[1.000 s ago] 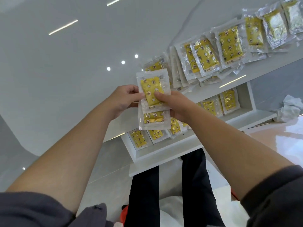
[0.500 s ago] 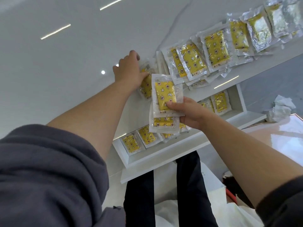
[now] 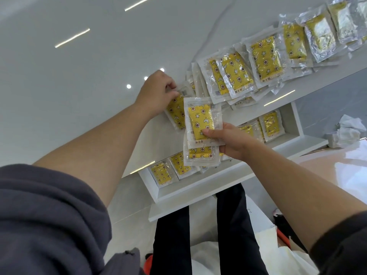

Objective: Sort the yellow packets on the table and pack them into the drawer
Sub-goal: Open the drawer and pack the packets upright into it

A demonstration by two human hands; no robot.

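Packet stack (image 3: 200,122) gripped by right hand (image 3: 232,141), thumb on top. Single packet (image 3: 175,114) at table (image 3: 79,76) edge pinched by left hand (image 3: 156,92).

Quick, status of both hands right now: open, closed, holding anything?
Left hand: closed, pinching a single yellow packet by its top edge.
Right hand: closed, holding a small stack of packets, thumb on top.
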